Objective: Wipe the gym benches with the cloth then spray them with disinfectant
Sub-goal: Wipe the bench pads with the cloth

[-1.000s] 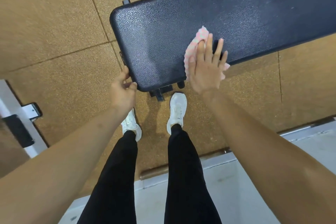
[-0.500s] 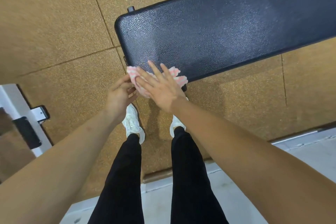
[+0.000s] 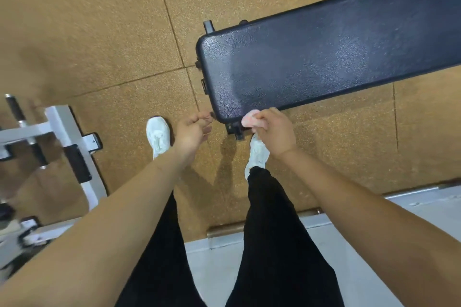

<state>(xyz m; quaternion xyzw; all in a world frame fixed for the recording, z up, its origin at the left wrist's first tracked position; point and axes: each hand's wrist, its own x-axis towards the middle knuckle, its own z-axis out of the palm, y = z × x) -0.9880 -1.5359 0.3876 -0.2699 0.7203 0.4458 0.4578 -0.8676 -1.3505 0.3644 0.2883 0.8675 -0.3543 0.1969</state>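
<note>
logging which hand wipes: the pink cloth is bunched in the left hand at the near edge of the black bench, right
Wrong hand. The head view shows the pink cloth bunched in the right hand, not the left hand, at the near edge of the black bench.

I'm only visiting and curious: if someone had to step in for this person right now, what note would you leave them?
Right hand: grips the bunched pink cloth at the near corner of the bench; I can't tell if the cloth touches it.
Left hand: fingers curled, nothing seen in it, beside that corner.
Done: the bench top shows dull smears, so it was probably wiped; how fully, I can't tell.
Left: spraying. No disinfectant bottle is in view, so find it first.
</note>
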